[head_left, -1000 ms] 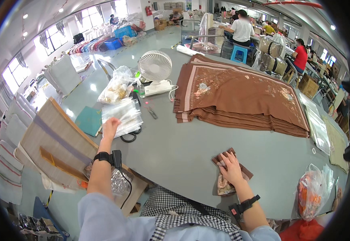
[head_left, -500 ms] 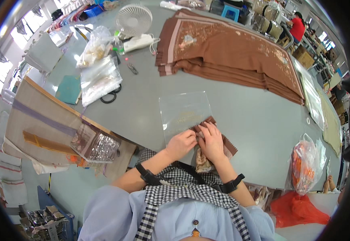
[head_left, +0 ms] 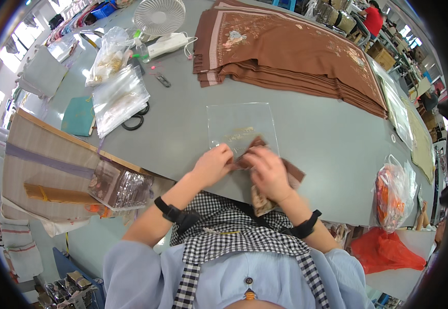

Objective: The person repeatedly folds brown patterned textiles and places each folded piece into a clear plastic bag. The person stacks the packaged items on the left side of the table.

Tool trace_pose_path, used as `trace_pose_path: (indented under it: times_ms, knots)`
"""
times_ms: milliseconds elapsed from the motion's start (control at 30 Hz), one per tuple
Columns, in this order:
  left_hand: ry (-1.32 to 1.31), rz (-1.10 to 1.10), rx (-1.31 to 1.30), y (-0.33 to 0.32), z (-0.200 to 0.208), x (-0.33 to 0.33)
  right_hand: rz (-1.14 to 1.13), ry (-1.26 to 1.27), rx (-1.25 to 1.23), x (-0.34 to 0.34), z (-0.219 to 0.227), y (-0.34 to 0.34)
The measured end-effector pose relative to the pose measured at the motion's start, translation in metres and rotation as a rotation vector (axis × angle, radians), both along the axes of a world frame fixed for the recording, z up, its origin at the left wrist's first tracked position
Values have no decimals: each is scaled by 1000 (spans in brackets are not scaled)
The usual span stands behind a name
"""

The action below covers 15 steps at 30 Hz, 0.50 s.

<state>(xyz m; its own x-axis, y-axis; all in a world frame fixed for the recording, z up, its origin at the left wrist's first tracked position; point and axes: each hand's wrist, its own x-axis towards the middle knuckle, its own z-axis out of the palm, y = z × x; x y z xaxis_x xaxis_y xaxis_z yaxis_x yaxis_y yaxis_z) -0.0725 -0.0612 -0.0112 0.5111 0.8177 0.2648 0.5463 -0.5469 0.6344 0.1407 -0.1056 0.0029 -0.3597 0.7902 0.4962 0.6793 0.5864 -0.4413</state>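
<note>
A clear plastic bag (head_left: 242, 114) with gold print lies flat on the table in front of me. Below its lower edge is a brown folded scarf (head_left: 294, 176), with a zigzag-trimmed edge and a floral part hanging toward my lap. My right hand (head_left: 270, 174), slightly blurred, grips the scarf from above, and its brown tip overlaps the bag's lower right. My left hand (head_left: 214, 164) is closed at the bag's lower left edge, fingers curled toward the scarf. What its fingertips pinch is hidden.
A stack of brown floral scarves (head_left: 296, 56) lies at the back. Clear bags (head_left: 118, 100), black-handled scissors (head_left: 134, 122), a teal notebook (head_left: 78, 117) and a white fan (head_left: 159, 16) are at the left. A plastic bag of orange items (head_left: 390, 195) stands at the right edge.
My left hand has drawn away from my right, to the left. My right hand stays on the scarf, fingers now blurred. The whole view has tilted slightly, shifting the table upward.
</note>
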Motion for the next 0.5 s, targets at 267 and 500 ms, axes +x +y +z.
trace_pose_path:
  times_ms: [267, 500]
  knots:
    - [49, 217, 93, -20, -6, 12, 13, -134, -192, 6, 4, -2]
    - [274, 219, 95, -51, -8, 29, 163, -223, -121, -2, 3, -6]
